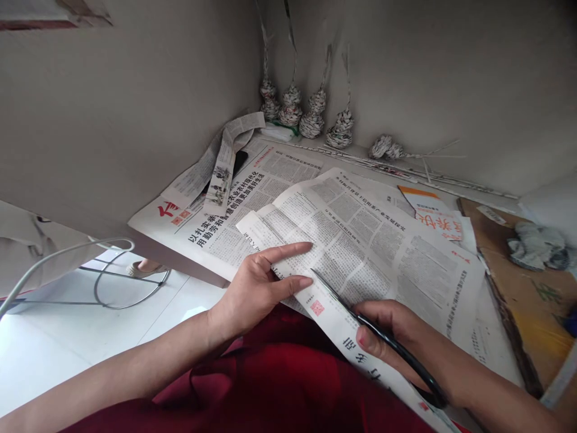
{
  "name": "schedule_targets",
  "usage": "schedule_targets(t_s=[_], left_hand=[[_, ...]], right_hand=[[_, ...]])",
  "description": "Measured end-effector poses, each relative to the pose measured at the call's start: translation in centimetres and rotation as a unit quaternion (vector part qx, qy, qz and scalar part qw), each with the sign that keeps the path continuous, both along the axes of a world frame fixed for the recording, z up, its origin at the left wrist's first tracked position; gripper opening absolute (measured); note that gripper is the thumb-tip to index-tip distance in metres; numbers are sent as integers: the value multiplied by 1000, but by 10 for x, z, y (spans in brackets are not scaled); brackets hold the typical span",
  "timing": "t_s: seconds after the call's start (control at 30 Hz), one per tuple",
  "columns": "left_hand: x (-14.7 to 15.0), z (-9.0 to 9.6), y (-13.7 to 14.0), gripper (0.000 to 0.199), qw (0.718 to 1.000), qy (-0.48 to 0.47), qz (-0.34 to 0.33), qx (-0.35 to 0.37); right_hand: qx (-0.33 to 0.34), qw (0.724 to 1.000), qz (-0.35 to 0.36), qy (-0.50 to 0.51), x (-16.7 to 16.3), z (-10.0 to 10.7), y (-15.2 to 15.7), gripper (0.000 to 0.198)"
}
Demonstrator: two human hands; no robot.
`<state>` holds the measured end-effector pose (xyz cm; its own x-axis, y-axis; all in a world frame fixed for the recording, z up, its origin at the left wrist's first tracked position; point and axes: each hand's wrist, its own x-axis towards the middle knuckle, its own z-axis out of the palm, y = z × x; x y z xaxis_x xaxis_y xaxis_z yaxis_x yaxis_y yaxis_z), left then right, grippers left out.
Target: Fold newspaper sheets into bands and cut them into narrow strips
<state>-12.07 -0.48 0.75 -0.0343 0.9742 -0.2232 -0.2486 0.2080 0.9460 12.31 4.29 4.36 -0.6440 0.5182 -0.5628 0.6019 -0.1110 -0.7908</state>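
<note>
My right hand (401,328) is closed around black-handled scissors (408,356), whose blades point up and to the left into a newspaper sheet (345,237). A cut runs along the edge nearest my body, where a long newspaper strip (336,328) with a small red square code hangs toward my lap. My left hand (252,288) grips the folded edge of the newspaper just beyond the blade tips, index finger on top and thumb beside the strip. Its other fingers are hidden under the paper.
Several woven paper gourd shapes (312,120) stand along the wall; one lies on its side (385,146). Thin paper rods (406,173) lie along the back. Cut strips (223,174) rest at the left, near a dark object (241,161). Cardboard (532,300) and gloves (536,245) are at the right.
</note>
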Motion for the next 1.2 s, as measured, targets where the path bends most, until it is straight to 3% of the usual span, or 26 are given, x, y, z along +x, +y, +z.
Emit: schedule_targets(t_s=[0.4, 0.77, 1.03, 1.2], left_hand=[[4, 5, -3, 60, 1000, -15, -19, -10], [7, 2, -3, 56, 1000, 14, 8, 10], [-18, -1, 6, 55, 999, 19, 44, 5], [-22, -1, 6, 61, 1000, 11, 23, 5]], right_hand=[[-14, 999, 39, -30, -14, 16, 5, 55], [-40, 999, -4, -1, -12, 2, 3, 51], [-16, 999, 12, -32, -13, 6, 5, 52], [-29, 999, 29, -15, -23, 15, 7, 58]])
